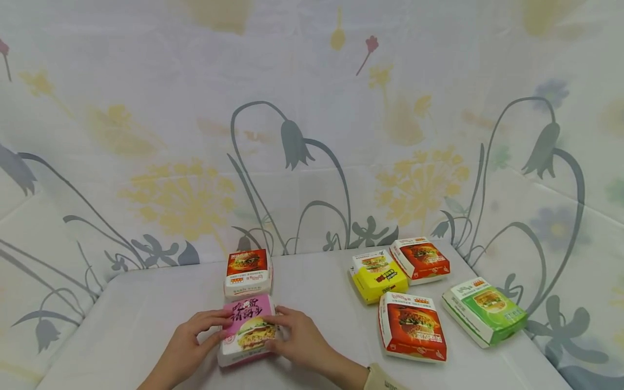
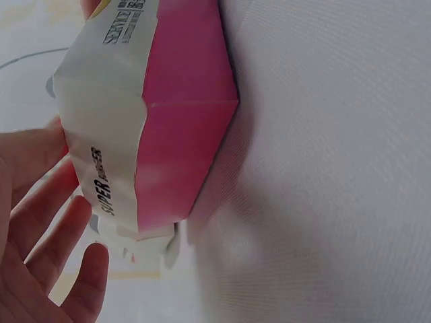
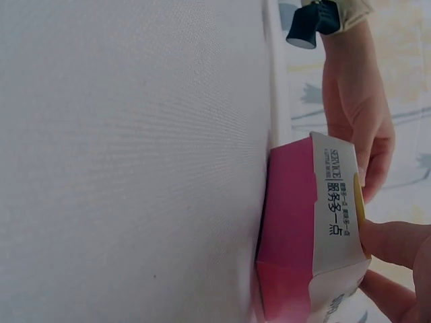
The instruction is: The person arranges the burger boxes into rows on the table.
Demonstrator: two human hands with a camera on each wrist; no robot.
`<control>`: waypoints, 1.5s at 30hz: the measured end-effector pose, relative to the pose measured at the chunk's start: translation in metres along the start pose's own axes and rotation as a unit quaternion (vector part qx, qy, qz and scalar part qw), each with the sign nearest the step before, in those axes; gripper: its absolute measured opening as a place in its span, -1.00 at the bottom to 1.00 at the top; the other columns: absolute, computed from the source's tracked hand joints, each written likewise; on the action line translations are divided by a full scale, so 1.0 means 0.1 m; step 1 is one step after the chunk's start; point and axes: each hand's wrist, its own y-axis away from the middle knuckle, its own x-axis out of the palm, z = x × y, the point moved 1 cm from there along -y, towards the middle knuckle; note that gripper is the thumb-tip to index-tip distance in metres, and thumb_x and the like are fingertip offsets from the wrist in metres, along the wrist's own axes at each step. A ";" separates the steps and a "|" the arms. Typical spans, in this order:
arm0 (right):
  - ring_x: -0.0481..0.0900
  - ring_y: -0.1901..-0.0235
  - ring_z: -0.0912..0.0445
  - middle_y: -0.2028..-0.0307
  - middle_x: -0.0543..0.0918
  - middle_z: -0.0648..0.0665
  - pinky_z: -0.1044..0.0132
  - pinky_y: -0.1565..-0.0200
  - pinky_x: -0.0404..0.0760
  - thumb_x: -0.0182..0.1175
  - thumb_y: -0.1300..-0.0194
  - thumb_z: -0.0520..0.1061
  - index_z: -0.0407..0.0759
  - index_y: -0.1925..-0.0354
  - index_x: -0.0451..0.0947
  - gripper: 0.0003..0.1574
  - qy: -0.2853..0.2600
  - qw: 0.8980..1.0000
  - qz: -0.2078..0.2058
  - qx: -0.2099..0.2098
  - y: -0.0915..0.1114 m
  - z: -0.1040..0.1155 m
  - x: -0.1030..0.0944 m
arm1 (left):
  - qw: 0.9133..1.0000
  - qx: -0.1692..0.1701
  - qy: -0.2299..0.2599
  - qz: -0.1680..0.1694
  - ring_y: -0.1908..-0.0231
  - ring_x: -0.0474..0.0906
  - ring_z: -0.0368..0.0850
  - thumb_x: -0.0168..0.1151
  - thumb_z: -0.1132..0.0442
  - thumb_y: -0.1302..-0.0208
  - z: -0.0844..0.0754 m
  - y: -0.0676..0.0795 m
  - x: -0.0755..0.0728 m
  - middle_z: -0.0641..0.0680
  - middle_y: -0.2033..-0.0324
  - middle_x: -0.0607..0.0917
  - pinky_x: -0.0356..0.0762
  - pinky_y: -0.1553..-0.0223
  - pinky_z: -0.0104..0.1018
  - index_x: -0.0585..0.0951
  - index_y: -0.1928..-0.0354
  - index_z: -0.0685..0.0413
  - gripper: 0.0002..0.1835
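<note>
Soft, even light falls from above me; my head view is bright, slightly hazy, and bowed at its edges. My pink-and-white cardboard burger box [image 2: 168, 128] casts a faint shadow on the white tablecloth [image 2: 337, 168]. Near fingers blur.

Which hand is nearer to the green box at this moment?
Right. The right hand rests on the pink box, on the side toward the green box. The left hand is at the pink box's far side, farther away.
</note>
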 end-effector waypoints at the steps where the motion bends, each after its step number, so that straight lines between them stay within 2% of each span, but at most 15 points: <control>1: 0.39 -0.30 -0.19 -0.32 0.47 -0.18 -0.20 -0.27 0.32 0.43 -0.16 0.04 0.11 -0.19 0.63 -0.41 0.002 1.000 -0.001 0.000 0.00 0.00 0.00 | 1.000 -0.005 0.005 0.006 -0.07 0.60 -0.10 0.46 0.23 -0.17 0.00 0.00 0.00 -0.24 -0.01 0.68 0.62 0.00 -0.14 0.76 0.14 -0.26 -0.77; 5: 0.34 -0.33 -0.22 -0.37 0.41 -0.21 -0.25 -0.27 0.29 0.43 -0.18 0.09 0.13 -0.20 0.62 -0.41 0.004 1.000 0.003 0.003 0.00 0.00 0.00 | 0.999 -0.030 0.019 0.029 -0.13 0.57 -0.04 0.45 0.09 -0.19 0.01 0.00 0.02 -0.21 -0.08 0.66 0.61 -0.02 -0.12 0.75 0.11 -0.27 -0.78; 11: 0.30 -0.37 -0.21 -0.40 0.35 -0.24 -0.20 -0.30 0.29 0.42 -0.20 0.06 0.03 -0.23 0.59 -0.38 -0.007 1.000 0.004 -0.003 -0.03 -0.02 0.00 | 0.996 -0.038 0.041 0.068 -0.21 0.50 0.11 0.47 -0.04 -0.14 0.01 -0.01 0.01 -0.10 -0.20 0.61 0.62 0.05 -0.15 0.72 0.00 -0.23 -0.63; 17: 0.29 -0.37 -0.21 -0.40 0.34 -0.26 -0.15 -0.32 0.29 0.43 -0.20 0.04 -0.04 -0.24 0.57 -0.35 -0.014 1.000 -0.001 -0.009 -0.05 -0.03 0.02 | 0.993 -0.037 0.040 0.100 -0.28 0.43 0.19 0.51 -0.13 -0.04 0.03 -0.02 -0.01 -0.05 -0.29 0.53 0.58 -0.04 0.04 0.68 -0.12 -0.22 -0.44; 22: 0.29 -0.37 -0.21 -0.40 0.35 -0.25 -0.16 -0.31 0.29 0.43 -0.21 0.06 -0.01 -0.23 0.58 -0.36 -0.023 1.000 -0.006 -0.006 -0.07 -0.04 0.05 | 0.993 -0.030 0.035 0.104 -0.30 0.40 0.18 0.54 -0.11 0.01 0.05 -0.02 -0.03 -0.05 -0.32 0.51 0.51 -0.11 0.13 0.66 -0.16 -0.21 -0.38; 29: 0.30 -0.37 -0.19 -0.39 0.36 -0.23 -0.15 -0.31 0.30 0.43 -0.20 0.07 0.01 -0.22 0.59 -0.38 -0.030 0.999 -0.013 -0.004 -0.11 -0.03 0.10 | 0.994 -0.022 0.040 0.102 -0.27 0.42 0.24 0.54 -0.07 -0.02 0.12 -0.03 -0.04 0.01 -0.32 0.50 0.61 0.00 -0.05 0.66 -0.17 -0.15 -0.38; 38: 0.29 -0.38 -0.19 -0.40 0.36 -0.21 -0.17 -0.31 0.29 0.43 -0.21 0.09 0.01 -0.24 0.58 -0.36 -0.036 0.999 -0.015 -0.001 -0.19 -0.04 0.14 | 0.993 -0.032 0.047 0.105 -0.29 0.39 0.25 0.54 -0.03 -0.03 0.19 -0.06 -0.07 0.02 -0.35 0.48 0.61 0.01 0.03 0.65 -0.18 -0.13 -0.39; 45: 0.30 -0.38 -0.17 -0.39 0.37 -0.19 -0.15 -0.31 0.30 0.44 -0.19 0.06 0.00 -0.23 0.60 -0.36 -0.031 0.999 -0.019 -0.006 -0.22 -0.05 0.14 | 0.991 -0.045 0.060 0.112 -0.32 0.35 0.25 0.54 0.00 -0.05 0.19 -0.07 -0.08 0.03 -0.36 0.45 0.58 -0.03 0.06 0.65 -0.19 -0.16 -0.40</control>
